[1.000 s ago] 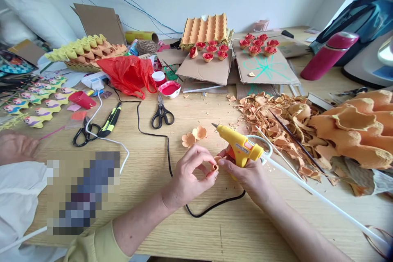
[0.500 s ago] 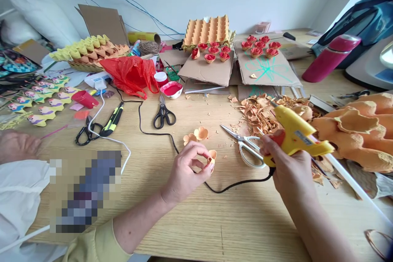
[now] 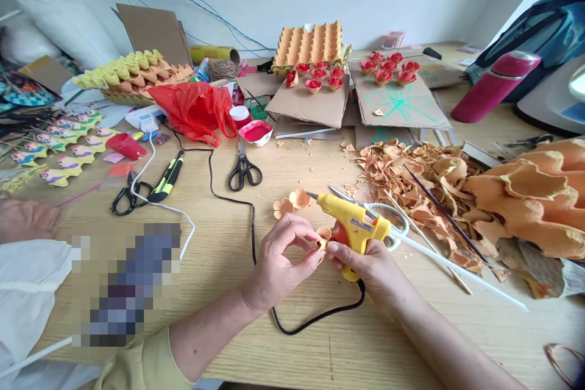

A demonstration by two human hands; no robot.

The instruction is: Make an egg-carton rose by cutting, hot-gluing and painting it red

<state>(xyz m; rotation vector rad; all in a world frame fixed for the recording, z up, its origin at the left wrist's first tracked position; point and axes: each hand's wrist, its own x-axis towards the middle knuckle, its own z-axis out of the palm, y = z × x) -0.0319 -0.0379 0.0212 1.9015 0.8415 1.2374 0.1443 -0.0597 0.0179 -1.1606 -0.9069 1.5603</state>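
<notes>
The wooden table (image 3: 256, 356) is filling the frame, its front edge running along the bottom, and elbow room is opening at lower centre. The orange egg carton (image 3: 543, 195) is crowding the right edge, with torn scraps (image 3: 393, 170) spilling from it towards the centre. Here the left hand (image 3: 283, 256) is curling in at centre, while the right hand (image 3: 370, 262) is wrapping round the yellow glue gun (image 3: 361, 228), its nozzle pointing upper left. White-handled scissors (image 3: 342, 192) are lying partly behind the gun, narrowing the room there; black-handled scissors (image 3: 244, 163) are resting at upper centre, well apart. Two flower cups (image 3: 291, 202) are sitting just above the left knuckles. And a small orange piece (image 3: 322, 244) is staying at centre, clamped between left thumb and fingers, the right thumb seemingly touching its side.
</notes>
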